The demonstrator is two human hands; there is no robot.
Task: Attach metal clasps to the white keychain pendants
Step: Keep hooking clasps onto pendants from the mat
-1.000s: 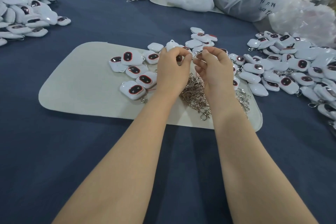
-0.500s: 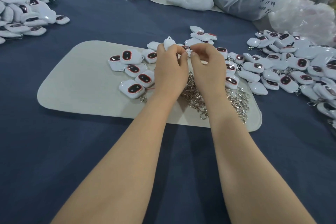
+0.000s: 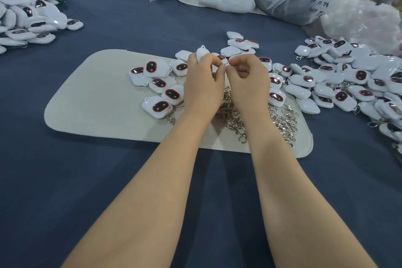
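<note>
Left hand [image 3: 202,87] grips a white pendant [image 3: 202,52] loop-up at centre frame, right hand [image 3: 248,80] pinching a metal clasp [image 3: 227,64] alongside, apparently for threading.

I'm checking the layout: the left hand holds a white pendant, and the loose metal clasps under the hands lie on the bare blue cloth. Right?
Not quite. The head view shows the left hand holding a white pendant, but the loose metal clasps lie on the beige mat, not the blue cloth.
</note>
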